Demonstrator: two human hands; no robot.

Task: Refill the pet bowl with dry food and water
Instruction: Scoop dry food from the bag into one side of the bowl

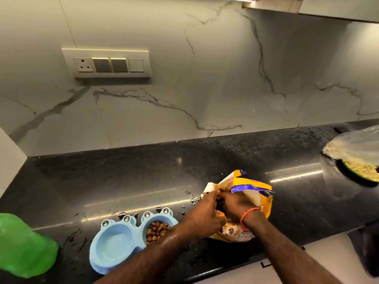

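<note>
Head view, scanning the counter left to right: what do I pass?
Green object → empty bowl compartment → compartment with kibble → left hand → right hand at the yellow food bag → clear plastic bag at the right edge.

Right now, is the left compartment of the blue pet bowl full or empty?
No kibble in the left compartment of the pet bowl; water cannot be told. Kibble fills the right compartment.

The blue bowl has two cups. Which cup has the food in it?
The right cup, nearest the hands, holds brown kibble; the left cup has none.
</note>
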